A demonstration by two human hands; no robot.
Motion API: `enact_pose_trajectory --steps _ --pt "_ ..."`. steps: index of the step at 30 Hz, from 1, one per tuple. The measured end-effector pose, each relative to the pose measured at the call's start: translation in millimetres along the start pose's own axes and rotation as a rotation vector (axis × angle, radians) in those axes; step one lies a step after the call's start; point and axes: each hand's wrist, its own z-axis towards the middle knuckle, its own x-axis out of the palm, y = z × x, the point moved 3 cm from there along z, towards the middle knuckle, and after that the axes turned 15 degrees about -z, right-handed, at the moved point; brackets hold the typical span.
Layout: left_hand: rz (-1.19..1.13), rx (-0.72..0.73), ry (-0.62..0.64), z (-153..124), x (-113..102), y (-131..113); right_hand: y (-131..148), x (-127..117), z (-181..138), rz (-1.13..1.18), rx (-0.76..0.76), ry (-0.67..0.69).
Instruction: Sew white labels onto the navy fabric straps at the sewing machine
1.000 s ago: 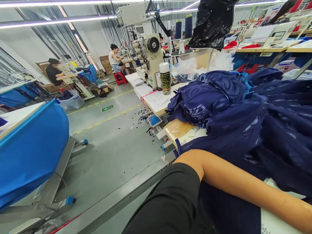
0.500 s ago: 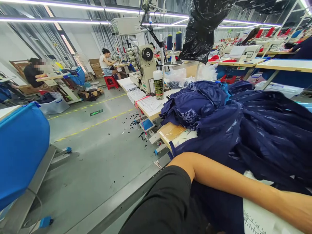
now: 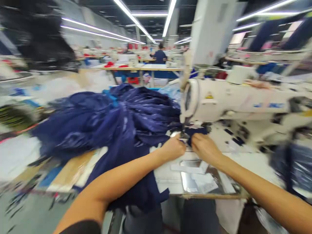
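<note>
A large heap of navy blue fabric (image 3: 117, 120) lies on the sewing table (image 3: 170, 175), left of a white sewing machine (image 3: 234, 100). My left hand (image 3: 174, 148) and my right hand (image 3: 204, 148) meet just below the machine's needle area, both pinched on a small navy piece of the fabric (image 3: 195, 131) under the head. The fingertips are partly hidden and the frame is smeared by motion. A metal plate (image 3: 195, 182) is set in the table in front of my hands.
Rows of other work tables (image 3: 136, 68) stretch to the back under long ceiling lights. A person in dark blue (image 3: 160, 55) stands far off. A black plastic bag (image 3: 36, 42) hangs at upper left. More dark fabric (image 3: 290, 165) sits at the right edge.
The view has swung right from the aisle and the neighbouring machine to the sewing machine in front. Both hands are now in view at its needle.
</note>
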Motion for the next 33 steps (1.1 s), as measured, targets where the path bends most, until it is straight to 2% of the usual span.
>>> enact_pose_trajectory --steps 2,5,11,15,24,30,33 --pt "0.056 0.007 -0.09 -3 -1 6 -11 3 -3 -0.017 0.037 0.25" --pt "0.164 0.041 -0.202 -11 -6 8 -16 10 8 0.132 0.115 0.354" --pt "0.286 0.066 -0.292 -16 -8 7 -20 19 13 0.406 0.239 0.342" --pt "0.291 0.072 -0.329 -12 -9 8 -20 21 12 0.486 0.283 0.319" --pt "0.279 0.056 -0.332 -4 -7 5 -16 19 11 0.432 0.286 0.276" --pt "0.251 0.024 -0.295 -3 -6 6 -12 12 9 0.318 0.174 0.284" --pt "0.236 0.023 -0.298 -4 -7 7 -16 11 6 0.373 0.139 0.311"
